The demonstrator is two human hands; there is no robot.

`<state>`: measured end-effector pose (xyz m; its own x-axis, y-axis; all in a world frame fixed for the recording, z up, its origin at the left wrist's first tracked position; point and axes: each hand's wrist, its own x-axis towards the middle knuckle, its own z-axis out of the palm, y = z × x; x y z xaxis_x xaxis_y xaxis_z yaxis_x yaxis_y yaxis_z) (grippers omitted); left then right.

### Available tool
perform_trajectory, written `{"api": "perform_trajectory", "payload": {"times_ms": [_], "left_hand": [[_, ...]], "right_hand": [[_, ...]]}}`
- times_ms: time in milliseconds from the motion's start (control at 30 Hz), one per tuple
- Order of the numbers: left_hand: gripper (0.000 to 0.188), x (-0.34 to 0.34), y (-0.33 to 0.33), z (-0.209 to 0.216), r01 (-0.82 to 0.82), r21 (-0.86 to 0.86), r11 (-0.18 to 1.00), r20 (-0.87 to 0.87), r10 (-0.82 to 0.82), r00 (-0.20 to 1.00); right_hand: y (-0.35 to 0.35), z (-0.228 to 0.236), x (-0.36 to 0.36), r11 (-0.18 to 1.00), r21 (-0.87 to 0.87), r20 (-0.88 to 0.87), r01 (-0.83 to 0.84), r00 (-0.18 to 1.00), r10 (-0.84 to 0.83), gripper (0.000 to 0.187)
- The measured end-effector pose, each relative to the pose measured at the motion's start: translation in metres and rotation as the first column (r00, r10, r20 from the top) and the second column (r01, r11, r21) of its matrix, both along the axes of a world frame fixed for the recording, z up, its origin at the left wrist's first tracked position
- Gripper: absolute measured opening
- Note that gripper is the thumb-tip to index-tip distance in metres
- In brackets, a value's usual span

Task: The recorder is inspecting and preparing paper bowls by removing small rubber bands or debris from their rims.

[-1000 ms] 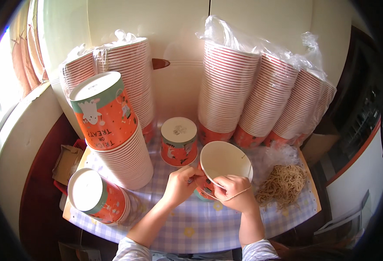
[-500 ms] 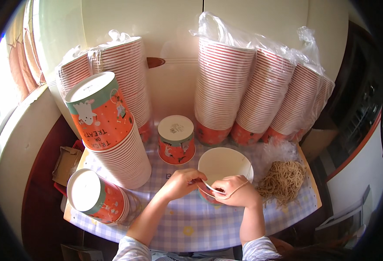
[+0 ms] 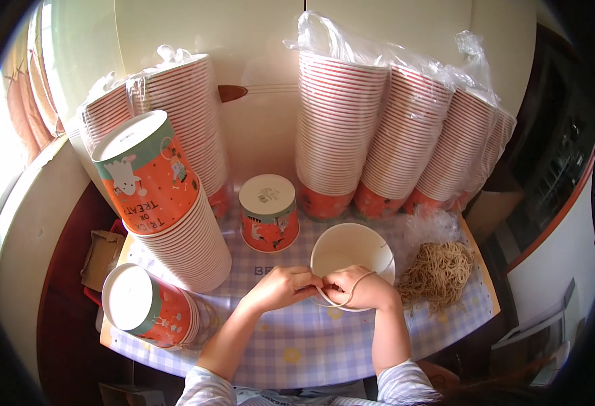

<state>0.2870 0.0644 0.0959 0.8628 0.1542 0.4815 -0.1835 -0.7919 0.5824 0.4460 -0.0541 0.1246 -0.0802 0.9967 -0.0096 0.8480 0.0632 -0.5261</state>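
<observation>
An open white-lined paper bucket stands in front of me, mouth up. At its near rim my left hand is closed, its fingertips pinching a thin beige cord. My right hand is curled over the same rim, fingers partly hidden inside the bucket and closed at the cord. The cord loops across the back of my right hand and dips along the near rim. A short strand shows on the bucket's far right wall. To the right lies a tangled heap of beige cords.
An upturned orange-and-green bucket stands behind. On the left are a tall bucket stack and a shorter tilted one. Plastic-wrapped bucket stacks line the back. A checkered cloth covers the table; a cardboard box sits left.
The bucket now stands more upright and its far wall shows more. Both hands have come closer together at the near rim, and the cord loop between them is smaller.
</observation>
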Motion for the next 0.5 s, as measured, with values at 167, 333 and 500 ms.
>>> {"api": "perform_trajectory", "payload": {"times_ms": [167, 333, 500], "left_hand": [[0.016, 0.002, 0.0, -0.001, 0.024, -0.04, 0.999, -0.015, -0.025, 1.0], [0.017, 0.004, 0.007, -0.013, 0.011, -0.215, 0.977, -0.108, -0.035, 0.994], [0.021, -0.001, 0.014, -0.014, -0.016, -0.374, 0.927, -0.199, -0.064, 0.978]], "right_hand": [[0.001, 0.0, -0.001, 0.997, 0.074, 0.023, 0.024, 0.999, -0.026, 0.017], [0.001, 0.001, 0.001, 0.997, 0.019, 0.068, 0.079, 0.994, -0.08, 0.015], [-0.004, 0.003, 0.011, 0.98, 0.186, -0.064, 0.072, 0.996, -0.061, 0.007]]}}
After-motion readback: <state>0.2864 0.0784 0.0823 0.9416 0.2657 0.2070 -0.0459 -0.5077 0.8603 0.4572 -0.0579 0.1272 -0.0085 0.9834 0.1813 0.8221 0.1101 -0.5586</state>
